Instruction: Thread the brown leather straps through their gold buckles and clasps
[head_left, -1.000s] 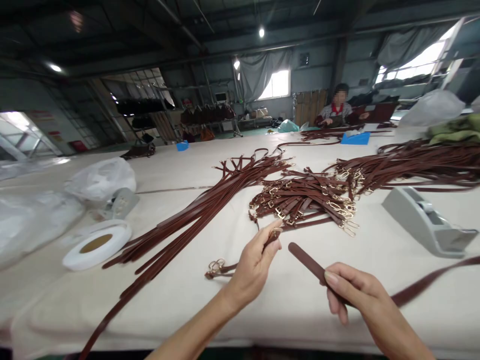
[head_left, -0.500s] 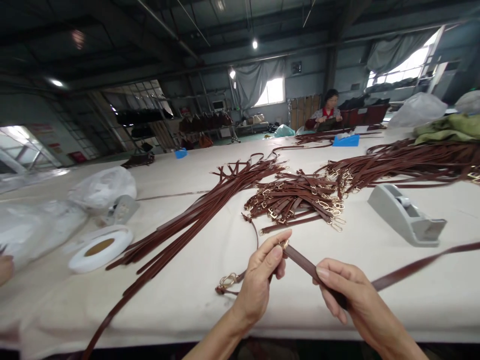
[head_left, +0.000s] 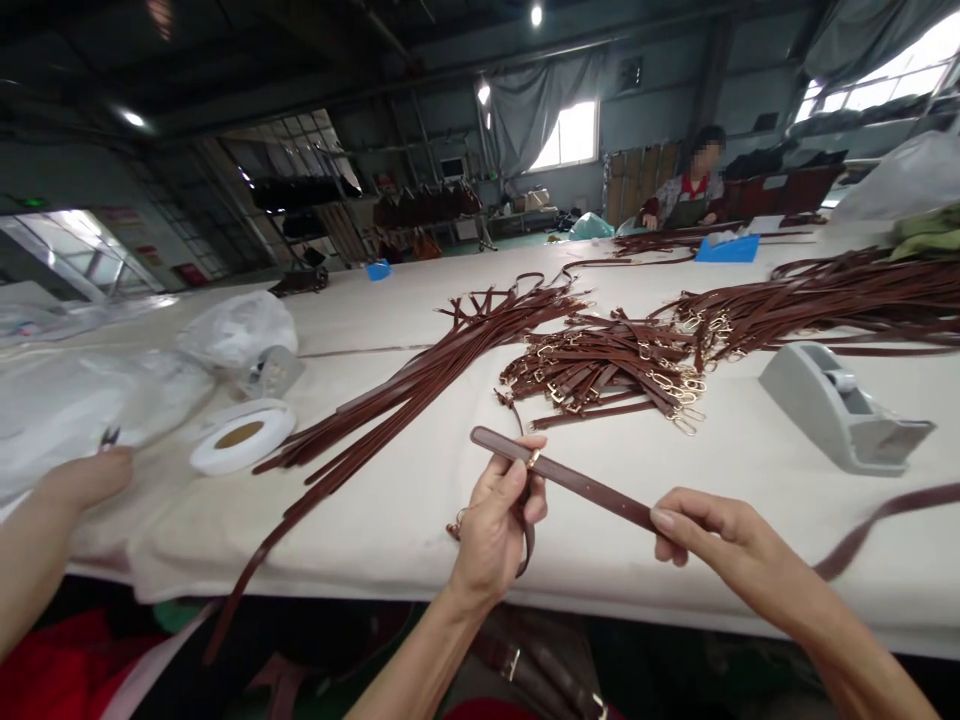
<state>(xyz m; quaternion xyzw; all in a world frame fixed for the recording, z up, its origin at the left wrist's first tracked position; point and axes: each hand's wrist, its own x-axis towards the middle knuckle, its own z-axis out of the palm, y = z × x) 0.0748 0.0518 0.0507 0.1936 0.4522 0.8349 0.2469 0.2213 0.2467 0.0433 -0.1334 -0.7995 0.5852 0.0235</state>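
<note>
Brown strap (head_left: pixel 600 490) held above the near middle of the desk (head_left: pixel 390 540). The strap is flat, smooth and slightly glossy, with a rounded tip at its left end; it slopes down toward the right and lies across a small gold buckle (head_left: pixel 533 459). The left hand (head_left: pixel 491 515) has its grip pinched at the buckle, a brown loop (head_left: pixel 530 550) curving beneath; the right hand (head_left: pixel 709 525) has its grip pinched on the strap between thumb and fingers. The desk's near edge passes below both hands, and the forearms cross it. Open room extends from the left hand to the long straps (head_left: pixel 420 385) on the left, and from the right hand to the gray tape dispenser (head_left: pixel 840 410) on the right. Beyond the strap's tip, on the far side, a pile of short straps (head_left: pixel 600 365) with gold fittings bounds this room. At the left, near the white roll (head_left: pixel 206 457), appears another person's hand (head_left: pixel 94 480).
</note>
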